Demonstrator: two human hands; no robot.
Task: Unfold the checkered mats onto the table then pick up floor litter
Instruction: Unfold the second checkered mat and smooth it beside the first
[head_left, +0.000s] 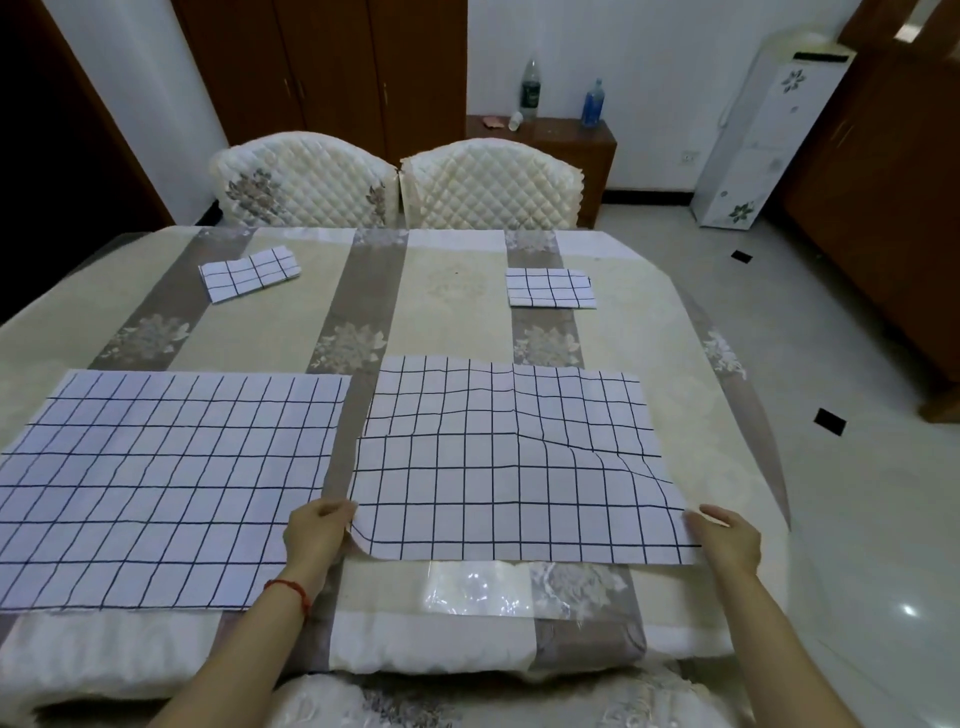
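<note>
A checkered mat (509, 462) lies spread on the near right of the table (457, 291), with a raised wrinkle across its right half. My left hand (317, 535) pinches its near left corner, which curls up a little. My right hand (724, 540) grips its near right corner. Another checkered mat (166, 483) lies flat on the near left. Two folded checkered mats sit farther back, one at the far left (249, 273) and one at the far right (549, 289). Two small dark pieces of litter lie on the floor to the right, one nearer (829, 421) and one farther (742, 255).
Two quilted chairs (395, 182) stand against the table's far side, and another chair back (467, 701) is right below me. A cabinet with bottles (561, 135) and a white water dispenser (753, 140) stand by the far wall. Shiny tiled floor runs along the right.
</note>
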